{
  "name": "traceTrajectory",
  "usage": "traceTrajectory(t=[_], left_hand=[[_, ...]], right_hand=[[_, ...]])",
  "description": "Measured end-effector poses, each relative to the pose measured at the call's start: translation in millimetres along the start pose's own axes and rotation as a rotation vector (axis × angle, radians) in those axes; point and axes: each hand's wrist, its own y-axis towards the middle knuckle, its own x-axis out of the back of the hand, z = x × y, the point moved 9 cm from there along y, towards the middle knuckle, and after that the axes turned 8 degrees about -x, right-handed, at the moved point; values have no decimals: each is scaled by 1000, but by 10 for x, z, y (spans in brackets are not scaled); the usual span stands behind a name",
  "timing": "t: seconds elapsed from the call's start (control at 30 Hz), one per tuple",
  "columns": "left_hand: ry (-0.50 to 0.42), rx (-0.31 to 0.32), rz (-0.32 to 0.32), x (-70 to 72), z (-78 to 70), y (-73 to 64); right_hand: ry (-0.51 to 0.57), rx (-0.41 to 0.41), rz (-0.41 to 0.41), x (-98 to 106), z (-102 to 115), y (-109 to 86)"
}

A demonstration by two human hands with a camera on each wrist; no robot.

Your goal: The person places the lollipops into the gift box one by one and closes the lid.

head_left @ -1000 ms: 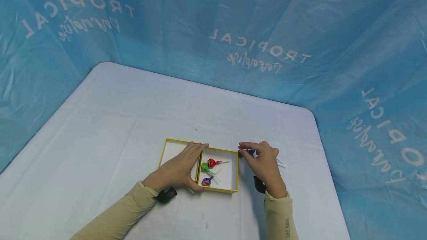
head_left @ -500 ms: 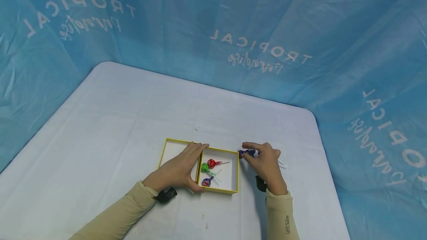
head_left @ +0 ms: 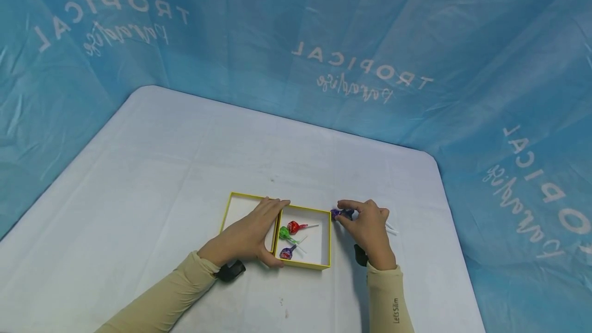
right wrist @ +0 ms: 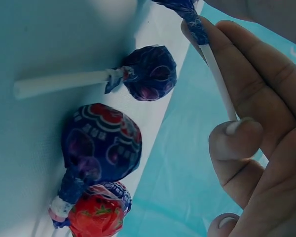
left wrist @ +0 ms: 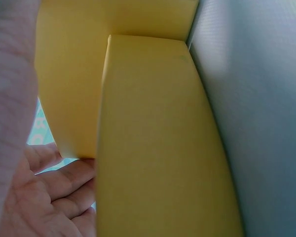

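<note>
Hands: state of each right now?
Left hand: holding the box between thumb and fingers.
Right hand: pinching a lollipop.

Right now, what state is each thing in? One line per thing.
Right yellow box: open, gripped by left hand
Left yellow box: open, partly covered
Red lollipop: wrapped, in right box
Green lollipop: wrapped, in right box
Purple lollipop: wrapped, in right box
Held lollipop: wrapped, pinched by right hand
Two blue lollipops: wrapped, on table
Strawberry-print lollipop: wrapped, partly hidden
</note>
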Motion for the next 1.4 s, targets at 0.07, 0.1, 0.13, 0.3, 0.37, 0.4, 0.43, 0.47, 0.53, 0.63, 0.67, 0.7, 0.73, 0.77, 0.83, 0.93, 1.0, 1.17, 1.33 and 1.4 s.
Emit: traceTrajectory(t=[0.07, 0.1, 0.13, 0.3, 0.37, 0.4, 0.43, 0.47, 0.53, 0.63, 0.67, 0.7, 0.73, 0.77, 0.83, 0.93, 1.0, 1.17, 1.33, 1.4], left_hand=[[-2, 2, 0, -3, 3, -2], [-5, 4, 1, -5, 5, -4], [-8, 5, 0, -6, 6, -5], [-12, 6, 0, -12, 12, -8], [-12, 4, -1, -12, 12, -8], [-11, 3, -2, -11, 12, -8], [-9, 3, -2, -11, 12, -8], [-9, 3, -2, -11, 12, -8], [-12, 4, 0, -11, 10, -8], [-23, 9, 4, -13, 8, -8], [-29, 10, 4, -13, 8, -8], [-32, 12, 5, -13, 8, -8], [-33, 12, 4, -12, 7, -7], [-32, 12, 4, -11, 7, -7], [-30, 11, 2, -10, 9, -7], [-26, 8, 1, -12, 11, -5], [-28, 11, 1, -16, 16, -5], [-29, 18, 4, -23, 25, -3], [-31, 20, 4, -20, 25, 0], [-34, 21, 3, -19, 25, 0]], right_hand=[[-16, -13, 1, -10, -12, -1], [-23, -20, 4, -15, -17, -2], [-30, -29, 5, -18, -22, -2], [-90, -63, 11, -28, -55, -3], [-115, -73, 11, -28, -67, -7], [-125, -77, 10, -26, -73, -10], [-131, -79, 9, -24, -76, -15], [-139, -80, 7, -23, -77, -20], [-148, -77, 2, -21, -76, -29], [-163, -62, -9, -15, -59, -41], [-169, -55, -15, -12, -50, -43], [-175, -46, -21, -10, -38, -46], [-179, -37, -27, -6, -24, -47], [-185, -29, -35, -4, -12, -47], [-191, -17, -46, -5, 6, -44], [-190, -12, -56, -13, 19, -40], [-188, -13, -59, -18, 24, -38], [-180, -11, -65, -28, 40, -37], [-179, -35, -46, -62, 19, -31], [-181, -44, -37, -79, 7, -28]])
